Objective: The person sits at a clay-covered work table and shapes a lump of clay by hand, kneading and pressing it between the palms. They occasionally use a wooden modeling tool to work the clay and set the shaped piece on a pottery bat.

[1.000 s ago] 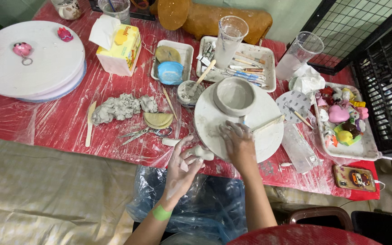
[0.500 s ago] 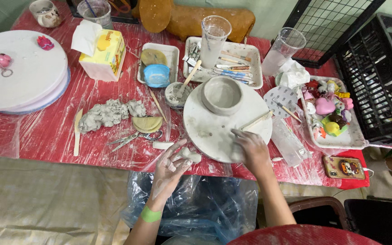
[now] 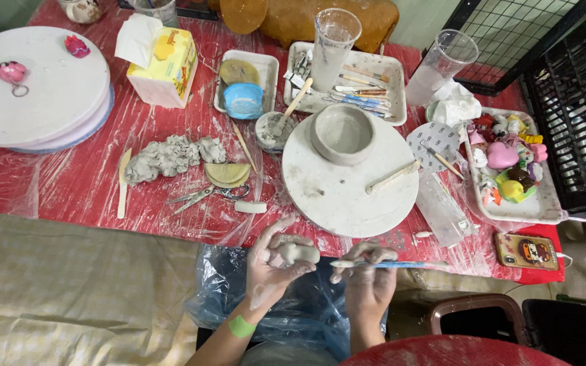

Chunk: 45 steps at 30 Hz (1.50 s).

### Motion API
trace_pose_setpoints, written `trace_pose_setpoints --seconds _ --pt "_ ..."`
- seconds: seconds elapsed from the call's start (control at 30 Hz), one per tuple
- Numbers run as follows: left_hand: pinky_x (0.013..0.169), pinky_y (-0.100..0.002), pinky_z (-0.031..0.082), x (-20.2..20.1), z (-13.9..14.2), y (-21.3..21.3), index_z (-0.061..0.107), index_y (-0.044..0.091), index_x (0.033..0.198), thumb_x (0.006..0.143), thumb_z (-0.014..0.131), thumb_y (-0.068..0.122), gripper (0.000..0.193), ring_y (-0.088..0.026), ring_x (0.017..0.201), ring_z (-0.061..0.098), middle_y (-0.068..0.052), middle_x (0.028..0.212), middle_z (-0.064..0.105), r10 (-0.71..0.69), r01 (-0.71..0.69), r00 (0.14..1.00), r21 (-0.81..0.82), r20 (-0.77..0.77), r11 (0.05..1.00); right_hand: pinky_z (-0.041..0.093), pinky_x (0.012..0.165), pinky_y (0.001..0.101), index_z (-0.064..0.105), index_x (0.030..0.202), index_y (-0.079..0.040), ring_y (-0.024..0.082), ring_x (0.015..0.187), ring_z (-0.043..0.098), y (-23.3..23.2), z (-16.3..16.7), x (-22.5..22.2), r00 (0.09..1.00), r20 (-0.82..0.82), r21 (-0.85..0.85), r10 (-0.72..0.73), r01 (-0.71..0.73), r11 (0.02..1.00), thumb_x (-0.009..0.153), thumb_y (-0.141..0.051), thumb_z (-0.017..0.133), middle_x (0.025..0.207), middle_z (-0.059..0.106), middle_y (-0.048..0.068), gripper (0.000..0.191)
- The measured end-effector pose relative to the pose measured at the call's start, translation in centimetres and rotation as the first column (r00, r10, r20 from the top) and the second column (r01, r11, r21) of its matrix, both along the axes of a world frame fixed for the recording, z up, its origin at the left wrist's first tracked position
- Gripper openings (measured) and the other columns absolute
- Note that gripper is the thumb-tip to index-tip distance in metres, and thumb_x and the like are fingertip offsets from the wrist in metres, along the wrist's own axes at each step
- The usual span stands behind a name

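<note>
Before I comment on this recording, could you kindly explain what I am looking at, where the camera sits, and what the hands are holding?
No machine is here: a person works with two bare hands, filmed from a camera on their head, looking down. The left hand cups a small lump of grey clay. The right hand holds a thin blue-handled tool pointing sideways. Both are at the near edge of a red table covered in clear plastic. On it stands a round white turntable carrying a grey clay bowl and a wooden stick. To the left lie scissors and a heap of clay scraps.
</note>
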<state>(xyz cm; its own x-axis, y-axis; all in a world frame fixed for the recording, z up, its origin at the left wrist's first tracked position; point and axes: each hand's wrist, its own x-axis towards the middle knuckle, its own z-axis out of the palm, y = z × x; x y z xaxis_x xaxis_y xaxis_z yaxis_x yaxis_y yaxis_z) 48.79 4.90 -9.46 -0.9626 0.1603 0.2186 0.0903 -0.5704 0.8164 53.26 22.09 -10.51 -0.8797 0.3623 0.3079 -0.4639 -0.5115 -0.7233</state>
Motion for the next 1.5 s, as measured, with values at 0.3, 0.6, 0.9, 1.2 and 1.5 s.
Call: trace_pose_setpoints --seconds 0.3,0.6,0.9,1.2,1.5 --pt "0.087 -0.034 0.067 2.5 -0.3 0.5 0.047 -0.003 0.143 0.074 0.093 0.0 0.083 -0.023 0.099 0.078 -0.02 0.111 0.078 0.128 -0.154 0.983 -0.208 -0.134 0.966 0.066 0.072 0.0404 0.036 0.116 -0.007 0.028 0.093 0.071 -1.4 -0.2 2.4 0.984 -0.055 0.282 -0.171 0.179 0.943 0.098 0.003 0.066 0.108 0.062 0.019 0.036" --pt "0.086 -0.035 0.067 2.6 -0.5 0.6 0.049 -0.004 0.142 0.075 0.092 -0.001 0.08 -0.024 0.098 0.078 -0.021 0.11 0.077 0.138 -0.166 0.978 -0.188 -0.154 0.968 0.067 0.075 0.0427 0.036 0.114 -0.008 0.028 0.095 0.072 -0.4 -1.2 2.7 0.982 -0.078 0.31 -0.172 0.187 0.932 0.099 0.003 0.065 0.108 0.062 0.019 0.035" --pt "0.086 -0.036 0.068 3.3 -1.3 1.4 0.048 -0.002 0.141 0.077 0.089 -0.001 0.076 -0.024 0.1 0.078 -0.021 0.112 0.076 0.133 -0.153 0.984 -0.175 -0.122 0.972 0.066 0.077 0.0454 0.044 0.11 -0.003 0.028 0.093 0.071 0.6 -2.4 3.5 0.963 0.029 0.438 -0.269 0.23 0.869 0.096 0.004 0.063 0.106 0.064 0.022 0.025" --pt "0.087 -0.036 0.067 3.6 -1.0 2.1 0.051 -0.004 0.139 0.076 0.09 -0.003 0.074 -0.023 0.102 0.077 -0.021 0.112 0.076 0.132 -0.152 0.984 -0.189 -0.116 0.97 0.065 0.077 0.0423 0.04 0.114 -0.006 0.026 0.097 0.069 1.0 -1.7 3.3 0.983 -0.062 0.356 -0.171 0.182 0.917 0.098 0.003 0.065 0.107 0.063 0.02 0.031" --pt "0.087 -0.033 0.067 3.8 -0.2 1.7 0.054 -0.003 0.135 0.074 0.092 0.0 0.072 -0.02 0.1 0.078 -0.017 0.109 0.078 0.169 -0.215 0.971 -0.303 -0.172 0.929 0.065 0.074 0.039 0.041 0.112 -0.006 0.027 0.087 0.073 0.9 -1.4 3.4 0.981 0.002 0.33 -0.193 0.181 0.926 0.096 0.005 0.066 0.102 0.066 0.019 0.032"
